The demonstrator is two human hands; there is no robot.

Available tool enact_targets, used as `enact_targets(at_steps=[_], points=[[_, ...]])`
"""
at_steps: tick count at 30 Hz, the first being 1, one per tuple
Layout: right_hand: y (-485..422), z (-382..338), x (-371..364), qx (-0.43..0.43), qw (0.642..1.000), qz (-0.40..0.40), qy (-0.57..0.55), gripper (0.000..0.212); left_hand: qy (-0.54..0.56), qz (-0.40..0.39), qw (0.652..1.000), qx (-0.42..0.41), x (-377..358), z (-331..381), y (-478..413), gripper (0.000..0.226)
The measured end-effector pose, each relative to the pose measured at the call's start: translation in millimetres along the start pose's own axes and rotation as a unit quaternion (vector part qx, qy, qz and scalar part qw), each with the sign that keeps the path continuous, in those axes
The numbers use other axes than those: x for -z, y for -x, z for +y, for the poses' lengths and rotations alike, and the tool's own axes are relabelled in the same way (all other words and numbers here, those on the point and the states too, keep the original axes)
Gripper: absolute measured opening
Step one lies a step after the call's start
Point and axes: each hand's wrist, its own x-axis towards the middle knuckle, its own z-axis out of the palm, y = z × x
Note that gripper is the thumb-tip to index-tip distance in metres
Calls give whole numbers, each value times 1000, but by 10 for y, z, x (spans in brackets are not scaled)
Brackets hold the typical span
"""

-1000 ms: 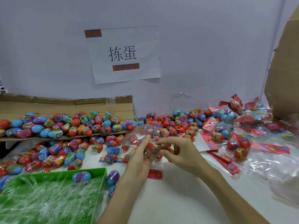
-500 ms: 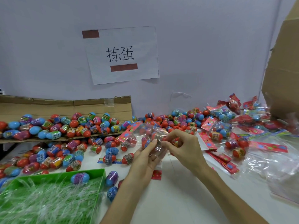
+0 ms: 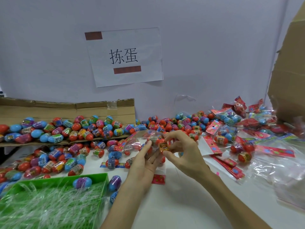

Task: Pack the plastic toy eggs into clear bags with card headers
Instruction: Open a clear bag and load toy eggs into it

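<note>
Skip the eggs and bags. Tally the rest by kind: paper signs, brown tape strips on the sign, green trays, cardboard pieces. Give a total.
Paper sign: 1
Brown tape strips: 2
Green tray: 1
Cardboard pieces: 2
Total: 6
</note>
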Motion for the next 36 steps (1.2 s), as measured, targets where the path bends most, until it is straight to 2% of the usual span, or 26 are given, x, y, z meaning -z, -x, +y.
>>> enact_targets(at_steps=[5, 9, 14, 18, 20, 24, 27, 28, 29, 31, 34, 36], points=[[4, 26, 3, 16, 999, -19, 26, 30, -3, -13, 1000, 4, -7, 8, -4, 19], [23, 50, -7, 31, 998, -22, 47, 29, -12, -17, 1000, 1, 16, -18, -16, 26], [15, 66, -21, 42, 997, 2, 58, 17, -4, -34, 999, 12, 5, -50, -31, 31], [11, 90, -37, 48, 997, 13, 57, 10, -8, -43, 999, 14, 18, -86, -55, 21], [27, 97, -35, 46, 997, 3, 65, 16, -11, -46, 999, 8, 23, -83, -56, 20], [-16, 15, 68, 15, 1000, -8, 25, 30, -1, -21, 1000, 6, 16, -27, -37, 29], [-115, 14, 356, -57, 998, -3, 12, 19, 36, -8, 999, 12, -7, 3, -25, 37], [-130, 56, 506, -96, 994, -24, 37, 10, 44, -7, 999, 14, -10, 10, -19, 36], [-124, 115, 666, -131, 987, -54, 74, 12, 48, -7, 999, 14, -8, 13, -18, 38], [-64, 236, 975, -192, 965, -122, 129, 34, 56, -14, 998, 13, 1, 26, -20, 44], [23, 338, 1241, -275, 925, -245, 98, 37, 73, -14, 997, 13, 22, 27, -33, 51], [37, 364, 1254, -294, 896, -317, 101, 35, 75, -10, 997, 10, 26, 21, -43, 52]])
